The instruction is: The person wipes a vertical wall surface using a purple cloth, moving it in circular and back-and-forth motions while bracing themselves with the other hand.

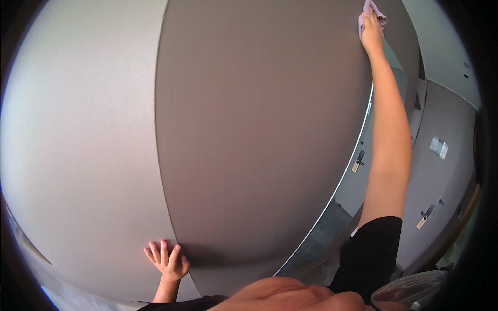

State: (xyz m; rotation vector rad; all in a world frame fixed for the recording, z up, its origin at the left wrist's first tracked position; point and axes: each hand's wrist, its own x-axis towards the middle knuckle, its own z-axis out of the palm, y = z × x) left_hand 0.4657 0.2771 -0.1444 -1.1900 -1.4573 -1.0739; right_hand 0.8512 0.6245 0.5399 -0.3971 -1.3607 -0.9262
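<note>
High at the upper right, my right hand (pixel 372 33) presses a folded pale purple cloth (pixel 383 19) against the brown-grey wall panel (pixel 253 128), with the arm stretched out. Low on the left, my left hand (pixel 170 261) rests with its fingers spread on the wall beside the vertical seam between the panels. It holds nothing. The lighter panel (pixel 85 136) lies to the left of that seam. A mirror (pixel 352 190) with a thin bright edge stands to the right of the brown-grey panel, partly behind my right arm.
At the right is a grey door (pixel 443 116) with a dark lever handle (pixel 428 213), a hanging tag (pixel 421 222) and a small posted sign (pixel 439 147). The mirror reflects a similar handle and tag. A clear plastic object (pixel 412 287) is close by at the lower right.
</note>
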